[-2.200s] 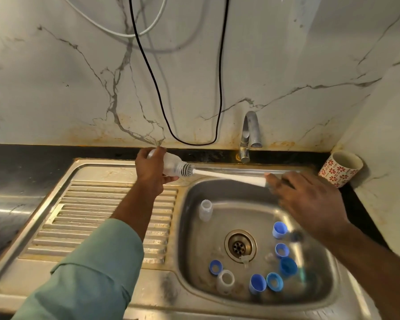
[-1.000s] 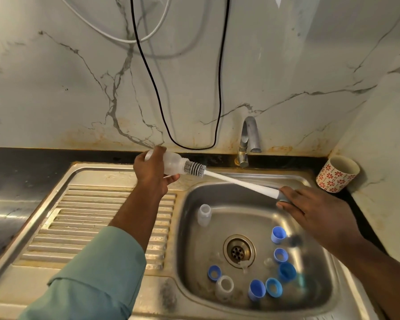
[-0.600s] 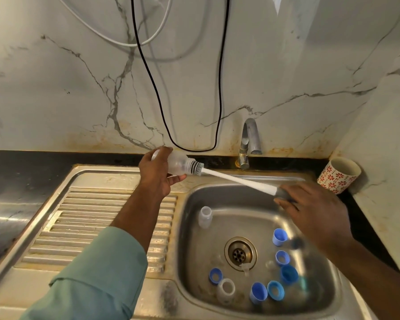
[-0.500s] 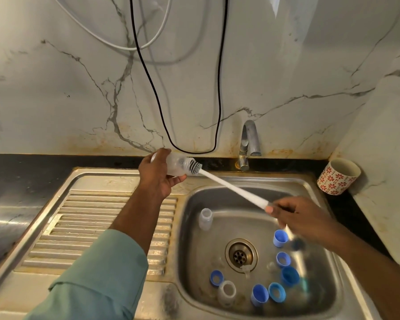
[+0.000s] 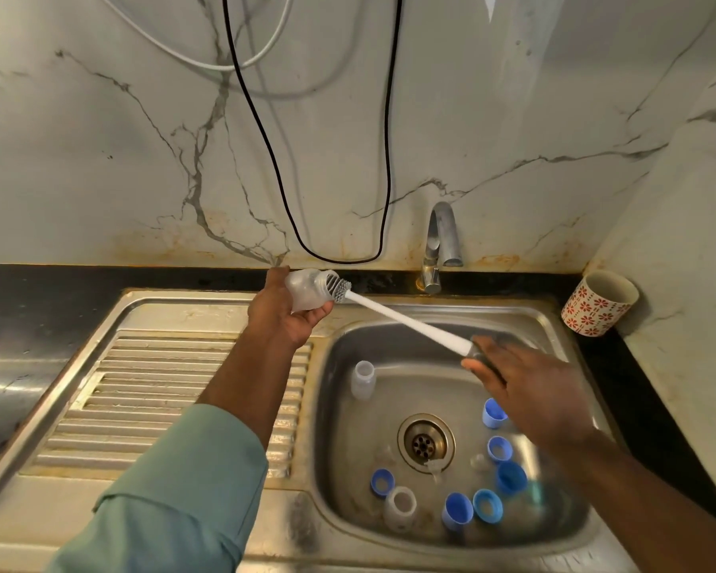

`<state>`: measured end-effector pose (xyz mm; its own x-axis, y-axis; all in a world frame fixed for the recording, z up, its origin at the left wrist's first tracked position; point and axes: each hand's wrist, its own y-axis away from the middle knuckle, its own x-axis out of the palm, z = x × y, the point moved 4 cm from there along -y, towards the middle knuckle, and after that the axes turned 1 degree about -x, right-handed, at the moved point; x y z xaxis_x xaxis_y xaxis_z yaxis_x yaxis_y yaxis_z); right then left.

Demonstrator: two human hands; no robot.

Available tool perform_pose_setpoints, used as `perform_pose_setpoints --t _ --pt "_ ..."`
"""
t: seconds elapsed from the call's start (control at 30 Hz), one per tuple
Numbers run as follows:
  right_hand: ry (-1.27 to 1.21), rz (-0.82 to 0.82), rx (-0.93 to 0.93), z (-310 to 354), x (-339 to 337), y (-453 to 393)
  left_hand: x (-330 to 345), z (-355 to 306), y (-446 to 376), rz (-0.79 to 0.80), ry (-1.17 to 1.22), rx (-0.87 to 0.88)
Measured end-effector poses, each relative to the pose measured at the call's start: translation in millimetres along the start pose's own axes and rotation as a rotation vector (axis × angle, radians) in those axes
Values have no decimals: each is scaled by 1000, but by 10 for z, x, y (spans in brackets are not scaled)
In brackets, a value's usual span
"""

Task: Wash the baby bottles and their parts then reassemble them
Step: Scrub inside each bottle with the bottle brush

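My left hand (image 5: 284, 318) grips a small clear baby bottle (image 5: 304, 293) above the sink's back left corner, its mouth turned right. A white bottle brush (image 5: 406, 322) has its grey bristle head at the bottle's mouth. My right hand (image 5: 525, 390) holds the brush's dark handle end over the basin. In the basin (image 5: 340, 407) one clear bottle (image 5: 363, 380) stands upright at the left and another (image 5: 399, 508) sits near the front. Several blue caps and rings (image 5: 457, 510) lie around the drain (image 5: 425, 442).
A steel tap (image 5: 441, 246) rises behind the basin. A ribbed draining board (image 5: 162, 399) lies to the left. A floral cup (image 5: 598, 303) stands on the black counter at the right. Black and white cables (image 5: 261, 130) hang down the marble wall.
The brush head has slid in and out of the bottle's mouth. My right hand has swung the handle lower and nearer to me, and the bottle now tilts up slightly.
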<state>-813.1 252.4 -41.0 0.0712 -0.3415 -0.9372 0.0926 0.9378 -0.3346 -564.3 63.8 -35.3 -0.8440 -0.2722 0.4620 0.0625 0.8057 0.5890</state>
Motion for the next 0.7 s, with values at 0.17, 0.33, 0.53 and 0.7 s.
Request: perform_pose_setpoints --t 0.17,0.33,0.53,0.7 --pt "-1051 473 577 53 175 85 45 -30 20 21 -22 -16" --pt "-806 486 430 10 143 104 -45 82 -24 -9 -49 -35" --pt "-24 -121 -74 83 74 164 -70 186 -35 -82 -18 -54" --pt "-1263 739 620 84 296 273 -65 232 -24 -58 -40 -47"
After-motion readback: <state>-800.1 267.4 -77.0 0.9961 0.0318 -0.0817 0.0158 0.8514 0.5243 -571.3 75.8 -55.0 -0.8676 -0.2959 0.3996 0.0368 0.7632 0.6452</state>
